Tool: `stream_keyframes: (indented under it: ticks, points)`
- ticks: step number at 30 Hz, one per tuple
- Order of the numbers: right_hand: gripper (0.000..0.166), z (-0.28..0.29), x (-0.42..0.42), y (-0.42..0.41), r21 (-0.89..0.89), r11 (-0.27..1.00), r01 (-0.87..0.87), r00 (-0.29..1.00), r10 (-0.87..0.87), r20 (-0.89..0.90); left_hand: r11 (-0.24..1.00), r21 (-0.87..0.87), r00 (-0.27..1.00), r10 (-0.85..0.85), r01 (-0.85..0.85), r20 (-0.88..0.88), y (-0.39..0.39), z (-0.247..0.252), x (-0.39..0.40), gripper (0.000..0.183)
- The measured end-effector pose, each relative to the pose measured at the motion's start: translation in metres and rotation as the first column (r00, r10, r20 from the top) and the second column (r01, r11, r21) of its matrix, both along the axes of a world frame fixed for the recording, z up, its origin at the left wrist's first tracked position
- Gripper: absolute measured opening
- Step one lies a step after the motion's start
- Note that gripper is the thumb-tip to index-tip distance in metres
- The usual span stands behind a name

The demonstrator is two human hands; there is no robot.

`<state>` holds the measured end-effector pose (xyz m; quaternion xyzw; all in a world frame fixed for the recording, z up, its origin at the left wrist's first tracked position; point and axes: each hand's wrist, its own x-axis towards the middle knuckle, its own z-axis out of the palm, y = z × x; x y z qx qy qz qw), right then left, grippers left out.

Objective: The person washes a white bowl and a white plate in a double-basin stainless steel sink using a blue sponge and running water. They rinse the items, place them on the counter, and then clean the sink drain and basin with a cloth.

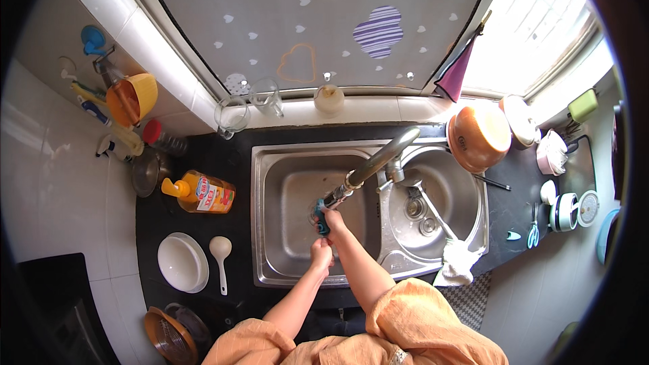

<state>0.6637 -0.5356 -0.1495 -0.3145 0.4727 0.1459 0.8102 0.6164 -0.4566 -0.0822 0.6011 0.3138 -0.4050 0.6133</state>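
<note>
My right hand [334, 223] grips a small teal-blue object [321, 219] just below the outlet of the metal faucet [380, 159]. Most of the object is covered by my fingers, so its kind is unclear. Close beneath it, my left hand [321, 254] has its fingers curled; whether anything is inside cannot be seen. Both hands are over the large rectangular basin [284, 243] of a stainless steel sink. To the right is the smaller round basin [456, 177], where a long-handled metal utensil [433, 208] leans beside a white cloth [456, 263] draped over the rim.
An orange pump bottle [210, 193], a white bowl [182, 262] and a white ladle [221, 258] occupy the left counter. Glass mugs [233, 114] stand on the window ledge. An orange basin [480, 137] and light-blue-handled scissors [533, 230] are at right.
</note>
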Motion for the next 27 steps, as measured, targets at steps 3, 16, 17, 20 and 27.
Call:
stream_keyframes:
  ticks: [3, 16, 17, 20, 27]
  points:
    - [0.028, -0.011, -0.011, 0.008, -0.228, 0.960, -0.164, 0.986, 0.168, -0.002, 0.979, -0.159, 0.991, 0.113, -0.124, -0.074, 0.004, -0.018, 0.018, 0.020]
    - [0.022, 0.041, -0.024, -0.012, -0.385, 0.734, -0.560, 0.814, 0.574, -0.090, 0.978, -0.041, 0.978, -0.204, 0.203, -0.041, 0.000, -0.097, 0.087, 0.028]
    - [0.023, 0.054, -0.029, -0.005, -0.435, 0.696, -0.571, 0.793, 0.604, -0.075, 0.974, -0.200, 0.989, -0.127, 0.110, -0.072, 0.006, -0.118, 0.095, 0.027]
    - [0.025, 0.053, -0.075, -0.009, -0.502, 0.551, -0.666, 0.703, 0.690, -0.175, 0.990, -0.142, 0.984, 0.000, -0.026, -0.180, -0.015, -0.108, 0.094, 0.031]
    - [0.025, 0.117, -0.093, -0.017, -0.209, 0.845, -0.492, 0.867, 0.497, -0.031, 0.947, -0.245, 0.922, 0.104, -0.206, -0.373, -0.019, -0.100, 0.101, 0.026]
